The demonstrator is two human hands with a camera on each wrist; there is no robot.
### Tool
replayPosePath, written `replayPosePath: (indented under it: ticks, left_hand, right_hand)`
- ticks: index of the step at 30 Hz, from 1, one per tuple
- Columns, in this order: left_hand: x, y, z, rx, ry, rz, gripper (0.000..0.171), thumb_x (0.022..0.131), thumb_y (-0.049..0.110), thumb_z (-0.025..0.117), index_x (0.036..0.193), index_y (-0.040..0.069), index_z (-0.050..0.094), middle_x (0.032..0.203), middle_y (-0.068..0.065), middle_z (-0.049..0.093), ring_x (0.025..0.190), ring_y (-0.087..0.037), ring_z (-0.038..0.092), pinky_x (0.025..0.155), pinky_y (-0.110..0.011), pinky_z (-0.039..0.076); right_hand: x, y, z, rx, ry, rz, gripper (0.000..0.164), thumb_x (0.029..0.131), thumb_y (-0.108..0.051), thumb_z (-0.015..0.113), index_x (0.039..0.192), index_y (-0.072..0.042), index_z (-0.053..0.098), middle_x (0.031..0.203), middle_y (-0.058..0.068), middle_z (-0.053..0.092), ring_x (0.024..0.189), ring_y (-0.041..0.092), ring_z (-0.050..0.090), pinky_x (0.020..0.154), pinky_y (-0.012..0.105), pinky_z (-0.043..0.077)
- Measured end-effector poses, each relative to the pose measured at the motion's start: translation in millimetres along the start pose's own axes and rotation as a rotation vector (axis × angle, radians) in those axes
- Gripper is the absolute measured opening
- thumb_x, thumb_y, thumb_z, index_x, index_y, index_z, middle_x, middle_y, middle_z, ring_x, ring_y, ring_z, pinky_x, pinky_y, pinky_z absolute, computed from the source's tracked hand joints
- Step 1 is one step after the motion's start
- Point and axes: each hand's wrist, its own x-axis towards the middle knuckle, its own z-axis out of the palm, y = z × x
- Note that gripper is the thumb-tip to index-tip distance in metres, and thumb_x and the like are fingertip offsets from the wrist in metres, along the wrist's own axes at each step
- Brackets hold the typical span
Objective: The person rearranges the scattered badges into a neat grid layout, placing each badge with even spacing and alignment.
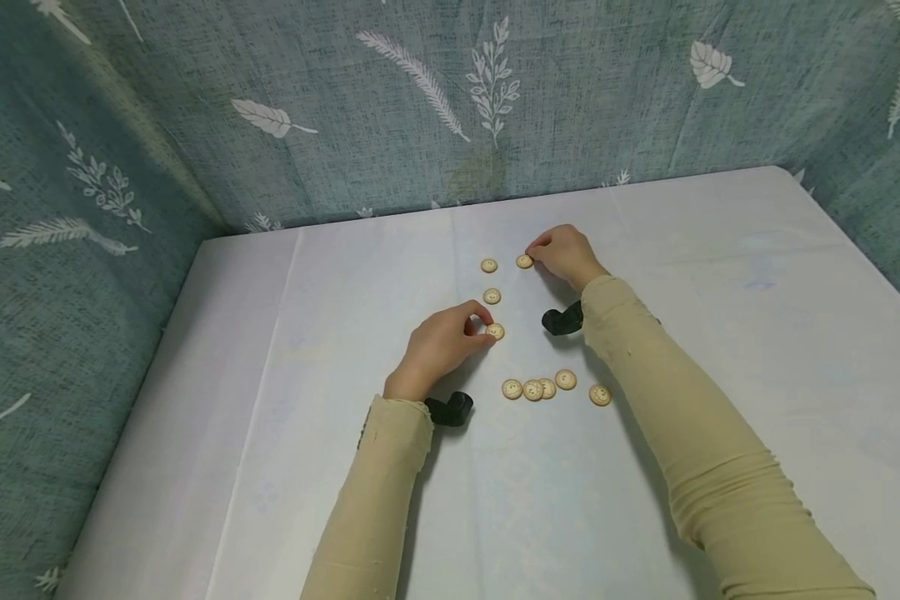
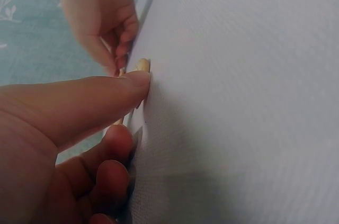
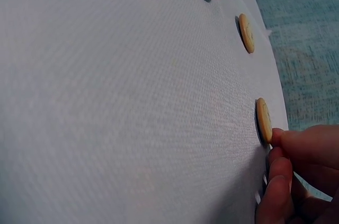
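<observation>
My left hand [image 1: 441,346] pinches a small round wooden disc [image 1: 496,332] with dark markings between thumb and index finger, at the table. In the left wrist view the thumb [image 2: 106,91] covers most of this disc [image 2: 143,65]. Farther back, the thumb and index fingertips of my right hand [image 1: 565,252] pinch the edge of another disc [image 1: 524,261]. The right wrist view shows that disc [image 3: 264,121] lying nearly flat on the cloth. Left of it is a loose disc [image 1: 489,265], with a second loose disc [image 1: 492,296] just nearer to me.
Closer to me, several more discs [image 1: 512,389] form a loose row, two of them overlapping. One disc [image 1: 600,394] lies apart near the right sleeve. A white cloth covers the table [image 1: 330,333]. Green leaf-patterned fabric [image 1: 307,75] hangs behind and at both sides.
</observation>
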Motion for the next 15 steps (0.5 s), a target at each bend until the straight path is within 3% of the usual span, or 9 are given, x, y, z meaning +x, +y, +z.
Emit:
replayPosePath:
  ticks: [15]
  left_hand:
    - [-0.7, -0.1, -0.3, 0.0, 0.001, 0.011, 0.02, 0.082, 0.033, 0.063, 0.1, 0.026, 0.057, 0.079, 0.003, 0.052, 0.068, -0.014, 0.048, 0.06, -0.029, 0.037]
  right_hand:
    - [-0.7, 2.0, 0.1, 0.022, -0.019, -0.003, 0.02, 0.089, -0.02, 0.053, 0.099, -0.009, 0.066, 0.107, 0.007, 0.057, 0.095, 0.021, 0.047, 0.081, 0.035, 0.038]
